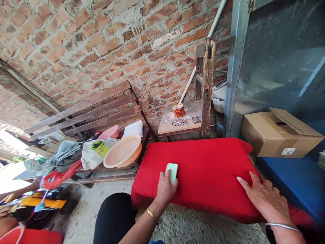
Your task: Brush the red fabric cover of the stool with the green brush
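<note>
A fuzzy red cloth (pixel 203 169) covers a low, long surface in front of me. My left hand (pixel 166 186) is closed around the lower end of a flat mint-green object (pixel 172 172) with rounded corners, over the left part of the cloth. Its kind I cannot make out, and my fingers hide part of it. My right hand (pixel 267 196) rests on the cloth's right end, palm down, with its fingers apart and nothing held.
A wooden bench (pixel 106 181) carries peach basins (pixel 123 150) and clothes. Behind the cloth, a small table (pixel 166 125) holds an incense pot (pixel 178 110) and padlocks (pixel 195 119). A cardboard box (pixel 269 135) sits right on a blue surface (pixel 284 173). Another person's arm shows far left.
</note>
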Demonstrator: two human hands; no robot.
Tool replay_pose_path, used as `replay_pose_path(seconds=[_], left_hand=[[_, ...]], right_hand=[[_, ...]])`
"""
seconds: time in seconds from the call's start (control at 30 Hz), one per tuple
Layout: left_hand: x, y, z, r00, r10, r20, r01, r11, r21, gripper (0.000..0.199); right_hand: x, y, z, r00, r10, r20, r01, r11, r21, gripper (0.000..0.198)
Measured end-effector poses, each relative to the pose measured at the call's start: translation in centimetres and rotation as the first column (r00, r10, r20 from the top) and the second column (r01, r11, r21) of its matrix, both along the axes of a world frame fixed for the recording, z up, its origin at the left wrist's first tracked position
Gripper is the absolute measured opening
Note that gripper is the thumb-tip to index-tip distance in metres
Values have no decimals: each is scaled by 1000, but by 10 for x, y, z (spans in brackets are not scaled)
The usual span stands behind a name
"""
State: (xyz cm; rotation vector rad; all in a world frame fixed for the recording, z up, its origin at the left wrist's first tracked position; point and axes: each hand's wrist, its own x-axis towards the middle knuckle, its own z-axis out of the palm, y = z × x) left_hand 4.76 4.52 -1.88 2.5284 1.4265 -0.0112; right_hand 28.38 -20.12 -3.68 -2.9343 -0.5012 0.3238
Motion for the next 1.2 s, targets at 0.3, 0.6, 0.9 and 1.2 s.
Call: replay_pose_path(seconds=[0.3,0.6,0.9,1.2], left_hand=[[83,-102,5,845,-480,237,530,813,-243,70],[47,23,15,1000,-11,14,11,999,30,50],[129,-83,2,851,-499,167,523,837,-164,68],[123,8,19,988,-145,54,146,989,-10,53]], right_hand=[[6,-2,-1,995,-50,-88,58,995,82,86],[2,-2,-5,1000,11,-3,-11,1000,17,81],[2,-1,-3,999,28,24,-27,999,-46,79],[-2,0,-7,993,57,105,-50,997,-66,76]])
